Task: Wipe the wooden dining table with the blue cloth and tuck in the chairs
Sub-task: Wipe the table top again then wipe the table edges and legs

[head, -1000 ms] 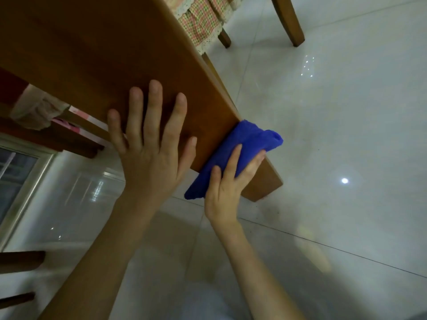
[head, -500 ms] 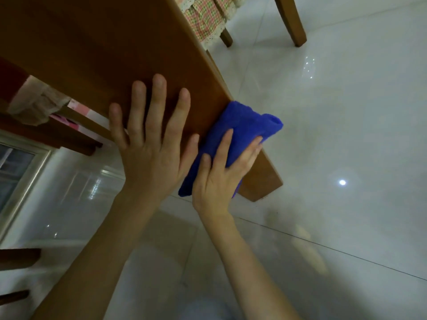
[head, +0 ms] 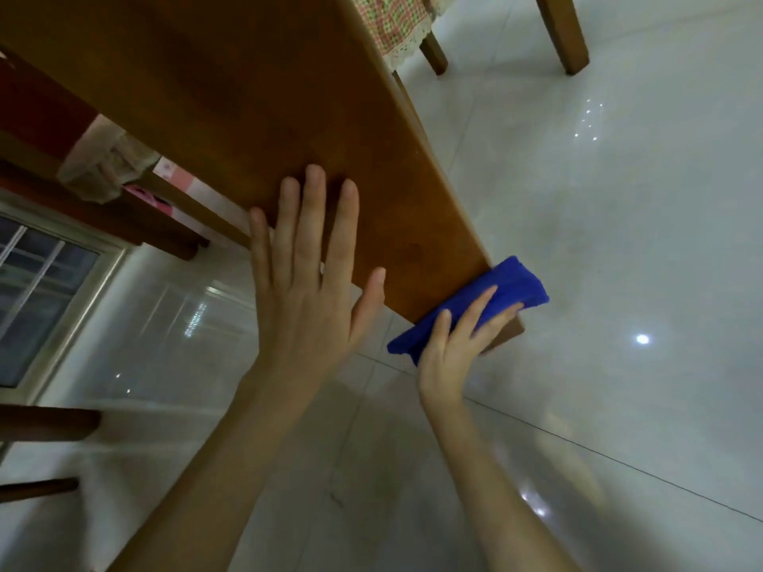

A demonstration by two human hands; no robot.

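The wooden dining table [head: 247, 97] fills the upper left, and its near corner points down to the right. My left hand [head: 307, 291] rests flat on the tabletop near the end edge, fingers straight and spread. The folded blue cloth [head: 518, 282] wraps over the table's long side edge right at the near corner. My right hand [head: 450, 348] presses the cloth against that edge with extended fingers; its thumb is hidden. A chair with a checked, lace-trimmed cushion [head: 396, 22] stands by the table's far side edge, and one of its wooden legs [head: 563, 35] is further right.
Glossy white floor tiles [head: 619, 220] spread to the right and below. Another chair with a pale cushion [head: 103, 167] sits beyond the table's left side. A window [head: 37, 299] is low on the left, with dark wooden rails [head: 45, 423] beneath it.
My right hand slid the cloth along the side edge up beside my left hand, then back down to the near corner. My left hand stayed flat on the tabletop.
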